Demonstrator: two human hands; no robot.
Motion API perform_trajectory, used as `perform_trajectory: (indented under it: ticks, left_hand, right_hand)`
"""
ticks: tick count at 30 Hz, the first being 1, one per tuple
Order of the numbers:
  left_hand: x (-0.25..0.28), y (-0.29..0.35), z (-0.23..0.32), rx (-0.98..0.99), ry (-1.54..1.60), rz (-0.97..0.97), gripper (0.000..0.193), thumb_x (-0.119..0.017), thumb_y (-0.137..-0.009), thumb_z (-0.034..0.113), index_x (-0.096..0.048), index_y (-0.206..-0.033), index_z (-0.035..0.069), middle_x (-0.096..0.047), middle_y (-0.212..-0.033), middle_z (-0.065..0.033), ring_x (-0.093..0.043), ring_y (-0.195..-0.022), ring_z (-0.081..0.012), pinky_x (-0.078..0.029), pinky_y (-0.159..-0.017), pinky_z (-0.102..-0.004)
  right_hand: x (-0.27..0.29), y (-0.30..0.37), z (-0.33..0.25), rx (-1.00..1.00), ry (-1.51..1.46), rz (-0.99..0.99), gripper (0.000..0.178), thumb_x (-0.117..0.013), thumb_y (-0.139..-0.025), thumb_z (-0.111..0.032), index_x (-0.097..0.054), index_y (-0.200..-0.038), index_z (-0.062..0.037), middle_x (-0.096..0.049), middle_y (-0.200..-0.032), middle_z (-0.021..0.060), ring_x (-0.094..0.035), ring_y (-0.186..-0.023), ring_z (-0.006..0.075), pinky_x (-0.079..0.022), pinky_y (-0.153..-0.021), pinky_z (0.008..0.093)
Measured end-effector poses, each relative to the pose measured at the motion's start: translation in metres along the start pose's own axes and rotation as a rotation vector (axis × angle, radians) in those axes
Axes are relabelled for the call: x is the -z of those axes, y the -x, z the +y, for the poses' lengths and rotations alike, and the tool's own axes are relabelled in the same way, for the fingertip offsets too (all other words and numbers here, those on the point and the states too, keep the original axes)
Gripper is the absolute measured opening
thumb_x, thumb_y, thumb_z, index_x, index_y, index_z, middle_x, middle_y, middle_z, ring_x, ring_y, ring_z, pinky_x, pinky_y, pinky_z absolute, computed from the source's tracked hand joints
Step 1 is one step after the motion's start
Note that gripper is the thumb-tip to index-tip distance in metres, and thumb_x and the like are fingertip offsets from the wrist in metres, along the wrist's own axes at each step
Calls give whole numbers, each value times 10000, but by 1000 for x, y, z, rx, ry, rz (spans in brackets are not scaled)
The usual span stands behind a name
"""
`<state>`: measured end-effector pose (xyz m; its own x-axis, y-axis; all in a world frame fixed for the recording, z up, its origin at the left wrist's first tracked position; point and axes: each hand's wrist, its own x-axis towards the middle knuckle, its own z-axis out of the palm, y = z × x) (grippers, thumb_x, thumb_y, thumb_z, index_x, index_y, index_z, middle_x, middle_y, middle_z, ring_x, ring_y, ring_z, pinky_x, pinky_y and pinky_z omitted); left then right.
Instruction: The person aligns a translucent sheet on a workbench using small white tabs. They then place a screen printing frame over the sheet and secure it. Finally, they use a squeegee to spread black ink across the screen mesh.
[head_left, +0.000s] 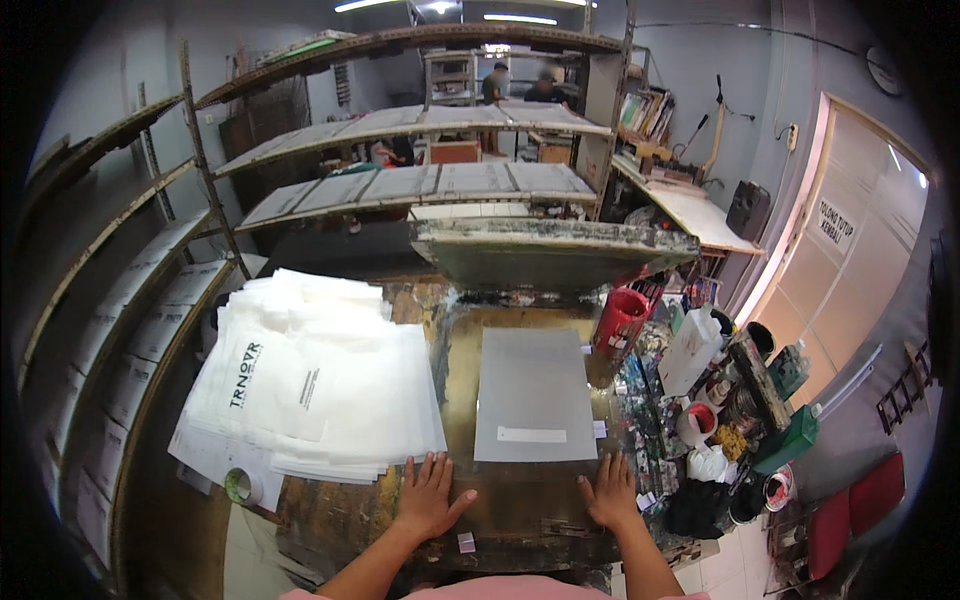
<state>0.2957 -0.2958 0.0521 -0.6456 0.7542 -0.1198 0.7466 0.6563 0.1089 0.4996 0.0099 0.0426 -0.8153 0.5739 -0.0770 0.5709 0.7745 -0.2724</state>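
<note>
My left hand lies flat on the worktable, fingers spread, close to the lower right corner of a stack of white translucent printed sheets. On the other side, my right hand also rests with fingers apart, just below the lower right corner of a frosted translucent sheet. Neither hand holds anything. That sheet lies flat on a brownish printing board, with a pale strip near its lower edge. Behind it a screen-printing frame is tilted up, its paint-stained edge raised.
A red container stands right of the board. Farther right crowd a white jug, a green bottle and several paint pots. A tape roll sits at the table's left corner. Drying racks with sheets stand behind; two people are farther back.
</note>
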Motion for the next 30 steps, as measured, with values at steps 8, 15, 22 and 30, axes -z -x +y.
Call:
perform_trajectory:
  ticks: [8,15,22,30]
  left_hand:
    - [-8,1,-1,15,44,23,959,-179,-1039,738,-232,-1656,6,-182,-1744,-175,-82,-1632,-321,76,-1289,-580]
    - [-10,0,-2,17,50,11,970,-184,-1032,747,-224,-1658,7,-175,-1742,-193,-56,-1635,-319,98,-1283,-582]
    - [-3,-2,1,12,28,22,991,-201,-1017,775,-205,-1670,30,-147,-1740,-230,-34,-1637,-330,124,-1272,-576]
    - [-8,-4,-2,-58,51,17,947,-218,-1023,769,-225,-1678,85,-130,-1734,-259,-24,-1632,-372,132,-1249,-626]
  right_hand:
    - [-17,-2,13,31,-17,78,879,-378,-1073,-584,-292,-1578,130,-216,-1660,380,-200,-1569,497,-153,-1283,540]
    - [-18,0,11,13,-47,94,891,-374,-1074,-582,-271,-1581,143,-210,-1662,380,-185,-1575,492,-144,-1287,533]
    - [-16,1,8,1,-73,106,910,-384,-1069,-585,-264,-1570,165,-212,-1663,378,-186,-1576,487,-137,-1288,538]
    - [-10,5,11,6,-38,77,958,-335,-1060,-633,-269,-1560,183,-244,-1644,393,-191,-1577,482,25,-1251,667]
